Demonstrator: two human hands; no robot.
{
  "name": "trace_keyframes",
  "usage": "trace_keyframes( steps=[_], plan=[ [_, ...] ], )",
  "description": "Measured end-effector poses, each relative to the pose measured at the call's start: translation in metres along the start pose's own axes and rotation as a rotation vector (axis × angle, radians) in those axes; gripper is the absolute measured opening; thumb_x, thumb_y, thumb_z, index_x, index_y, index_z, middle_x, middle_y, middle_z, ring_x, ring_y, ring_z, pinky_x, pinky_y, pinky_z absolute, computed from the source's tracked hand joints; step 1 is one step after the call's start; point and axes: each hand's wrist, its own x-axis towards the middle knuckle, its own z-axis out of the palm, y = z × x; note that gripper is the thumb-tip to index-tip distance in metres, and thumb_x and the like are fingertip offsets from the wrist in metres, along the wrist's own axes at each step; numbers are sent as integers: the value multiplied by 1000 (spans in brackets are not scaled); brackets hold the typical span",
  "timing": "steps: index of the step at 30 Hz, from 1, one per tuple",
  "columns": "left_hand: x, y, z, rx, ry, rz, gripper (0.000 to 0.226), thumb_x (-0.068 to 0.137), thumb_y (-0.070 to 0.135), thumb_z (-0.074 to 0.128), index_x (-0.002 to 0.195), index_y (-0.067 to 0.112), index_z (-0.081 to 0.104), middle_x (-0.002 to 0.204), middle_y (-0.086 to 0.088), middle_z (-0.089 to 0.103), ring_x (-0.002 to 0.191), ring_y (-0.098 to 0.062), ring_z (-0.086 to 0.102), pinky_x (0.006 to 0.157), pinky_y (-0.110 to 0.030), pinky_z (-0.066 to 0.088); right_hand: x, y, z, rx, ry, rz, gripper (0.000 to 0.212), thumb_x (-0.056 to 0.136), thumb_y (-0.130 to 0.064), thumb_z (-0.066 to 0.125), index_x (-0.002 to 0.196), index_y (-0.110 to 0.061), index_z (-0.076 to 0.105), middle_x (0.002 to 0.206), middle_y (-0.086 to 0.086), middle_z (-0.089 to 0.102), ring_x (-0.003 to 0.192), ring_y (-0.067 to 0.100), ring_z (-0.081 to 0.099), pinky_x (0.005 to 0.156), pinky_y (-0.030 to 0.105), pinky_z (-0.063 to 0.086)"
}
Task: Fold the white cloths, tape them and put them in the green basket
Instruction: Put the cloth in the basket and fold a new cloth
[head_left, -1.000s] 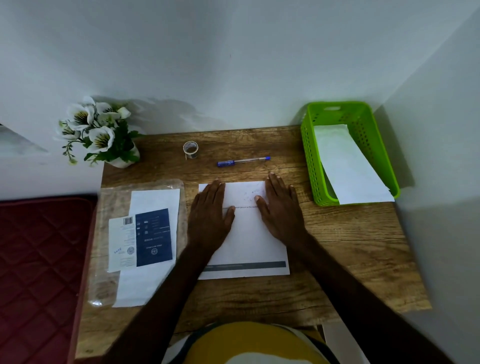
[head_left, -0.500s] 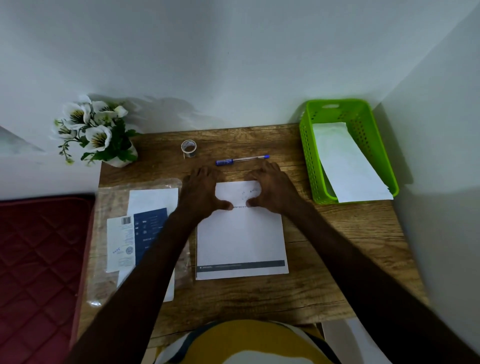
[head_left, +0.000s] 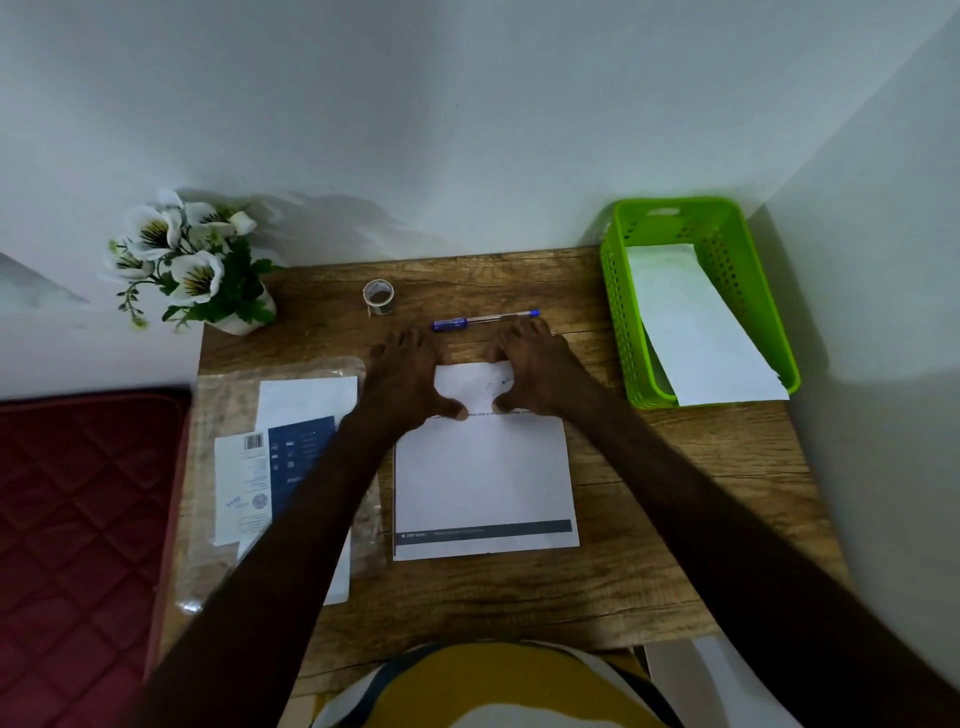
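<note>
Head view: left hand (head_left: 402, 374) and right hand (head_left: 535, 371) grasp the far edge of the white cloth (head_left: 485, 478), fingers curled over, thumbs on top. Cloth lies flat at table (head_left: 649, 587) centre. Green basket (head_left: 618, 312) at 2 o'clock holds another folded cloth (head_left: 701, 332).

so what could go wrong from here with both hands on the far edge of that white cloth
The blue pen lies just beyond the right hand and left hand; lifting the white cloth's far edge could knock it rolling. Both hands grip close together, so the outer corners may sag and skew the fold. The tape roll stands apart, so one hand must let go to fetch it.
</note>
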Motion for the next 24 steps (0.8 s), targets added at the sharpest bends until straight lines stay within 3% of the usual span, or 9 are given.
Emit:
trace_keyframes(
  steps=[5, 9, 14, 20, 24],
  plan=[
    [-3, 6, 1, 34, 19, -35, 92, 67, 57, 87, 139, 18, 45, 161, -10, 33, 150, -33, 26, 121, -53, 23, 0, -4, -2, -103, 34, -8, 80, 67, -42, 90, 133, -22, 51, 146, 4, 50, 140, 30, 34, 114, 53, 32],
    [-8, 14, 1, 145, 66, -37, 106, 71, 57, 85, 153, 14, 33, 163, -13, 31, 151, -34, 26, 122, -52, 23, -2, -8, -5, -236, 47, -62, 67, 75, -42, 85, 132, -24, 55, 146, 5, 52, 139, 29, 38, 116, 52, 27],
    [-17, 18, 1, 224, 202, 40, 70, 76, 48, 83, 132, 19, 52, 144, -13, 53, 135, -34, 45, 112, -51, 36, -6, -12, -8, -252, 63, -104, 45, 90, -33, 73, 132, -22, 63, 147, 8, 52, 140, 30, 41, 116, 47, 29],
    [-28, 13, 14, 199, 353, 163, 31, 84, 21, 80, 113, 14, 71, 114, -13, 73, 110, -34, 66, 99, -48, 46, -19, -7, -7, -242, 204, -215, 20, 97, -15, 61, 109, -8, 75, 125, 14, 63, 122, 33, 55, 87, 45, 55],
    [-37, 14, 26, 180, 396, 213, 35, 81, 8, 82, 115, 11, 73, 109, -15, 76, 98, -36, 72, 95, -53, 52, -28, -3, 0, -328, 244, -244, 27, 97, -16, 61, 121, -12, 73, 132, 11, 65, 128, 33, 54, 88, 45, 55]
  ],
)
